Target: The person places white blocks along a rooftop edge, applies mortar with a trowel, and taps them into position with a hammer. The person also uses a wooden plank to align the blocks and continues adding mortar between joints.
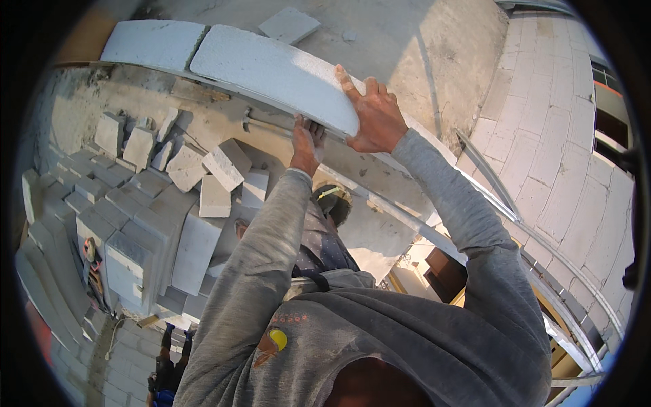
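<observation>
Left of the right hand (378,117), which grasps its end, the block (271,71) extends lengthwise. Left hand (308,145) at lower edge; hold unclear.

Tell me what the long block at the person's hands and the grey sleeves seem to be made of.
The pale block: probably lightweight concrete, matte and slightly grainy, judging by its chalky face; plain concrete is possible.
The grey sleeves: likely knitted cotton or a blend, soft and dull, since they crease freely.
</observation>
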